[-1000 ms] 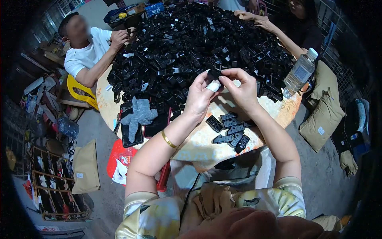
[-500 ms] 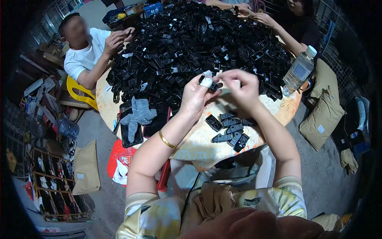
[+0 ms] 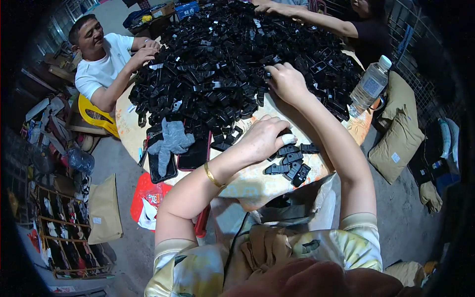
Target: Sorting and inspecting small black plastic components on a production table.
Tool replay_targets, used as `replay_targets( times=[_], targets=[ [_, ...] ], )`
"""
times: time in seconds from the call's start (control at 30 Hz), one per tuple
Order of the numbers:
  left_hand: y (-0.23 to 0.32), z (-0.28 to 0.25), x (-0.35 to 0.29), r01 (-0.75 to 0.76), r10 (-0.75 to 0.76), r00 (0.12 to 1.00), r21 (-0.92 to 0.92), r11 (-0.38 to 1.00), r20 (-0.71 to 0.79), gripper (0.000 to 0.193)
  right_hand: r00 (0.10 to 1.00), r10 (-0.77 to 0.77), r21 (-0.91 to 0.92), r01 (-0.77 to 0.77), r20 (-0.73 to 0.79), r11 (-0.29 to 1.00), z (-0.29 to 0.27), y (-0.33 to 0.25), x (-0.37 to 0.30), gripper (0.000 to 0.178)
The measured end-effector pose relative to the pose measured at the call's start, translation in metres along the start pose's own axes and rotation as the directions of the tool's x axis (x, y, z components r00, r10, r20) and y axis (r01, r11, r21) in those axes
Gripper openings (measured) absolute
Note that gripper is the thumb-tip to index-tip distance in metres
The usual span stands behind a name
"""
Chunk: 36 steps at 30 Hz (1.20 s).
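Note:
A large heap of black plastic parts (image 3: 217,64) covers most of the round table. My right hand (image 3: 289,83) reaches the heap's near edge, its fingers curled round a small black part at the fingertips. Lower down, my left hand (image 3: 267,139), with white tape round one finger, is bent over a smaller group of black plastic pieces (image 3: 289,166) in front of me. A dark piece shows between its thumb and fingers; most of it is hidden by the hand. A few loose black parts (image 3: 230,138) lie just beyond my left wrist.
A grey glove (image 3: 174,138) and a dark phone (image 3: 194,157) lie left of my left arm. A clear water bottle (image 3: 371,85) stands at the table's right edge. Two people work across the heap, one person (image 3: 106,64) at the left. Stuffed tan sacks (image 3: 396,148) lie on the floor at right.
My hands have come apart: the left went down to the small group with its piece, the right forward to the heap. Both co-workers' hands have moved onto the heap.

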<state>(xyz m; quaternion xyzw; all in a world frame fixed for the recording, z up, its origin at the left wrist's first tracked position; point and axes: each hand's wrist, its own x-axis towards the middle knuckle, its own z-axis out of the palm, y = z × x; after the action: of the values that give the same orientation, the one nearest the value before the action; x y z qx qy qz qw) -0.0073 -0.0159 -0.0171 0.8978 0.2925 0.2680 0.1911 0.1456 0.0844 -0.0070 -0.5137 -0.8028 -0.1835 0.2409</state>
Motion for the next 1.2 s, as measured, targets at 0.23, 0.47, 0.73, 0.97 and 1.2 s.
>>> replay_targets(
  times=[0.23, 0.47, 0.73, 0.97, 1.2],
  targets=[
    [-0.002, 0.003, 0.000, 0.022, -0.024, 1.000, -0.166, 0.986, -0.012, 0.022, 0.988, -0.006, 0.125, -0.013, 0.155, 0.992, 0.019, -0.015, 0.017, 0.044],
    [-0.010, -0.007, -0.006, 0.255, -0.113, 0.937, 0.427, 0.867, -0.331, 0.026, 0.916, 0.074, 0.362, -0.229, 0.395, 0.904, -0.008, -0.005, 0.001, 0.051],
    [-0.010, -0.017, -0.006, 0.240, -0.159, 0.964, 0.448, 0.861, -0.212, 0.041, 0.965, 0.067, 0.292, -0.143, 0.254, 0.946, -0.025, 0.004, -0.015, 0.031],
    [-0.019, -0.010, -0.006, 0.185, -0.081, 0.967, 0.454, 0.871, -0.240, 0.037, 0.986, -0.162, 0.151, 0.167, -0.045, 0.974, 0.009, 0.004, 0.010, 0.028],
    [-0.018, -0.005, -0.006, 0.194, -0.120, 0.970, 0.381, 0.904, -0.211, 0.031, 0.972, -0.081, 0.018, 0.079, 0.220, 0.997, 0.032, -0.004, 0.030, 0.028]
  ],
)
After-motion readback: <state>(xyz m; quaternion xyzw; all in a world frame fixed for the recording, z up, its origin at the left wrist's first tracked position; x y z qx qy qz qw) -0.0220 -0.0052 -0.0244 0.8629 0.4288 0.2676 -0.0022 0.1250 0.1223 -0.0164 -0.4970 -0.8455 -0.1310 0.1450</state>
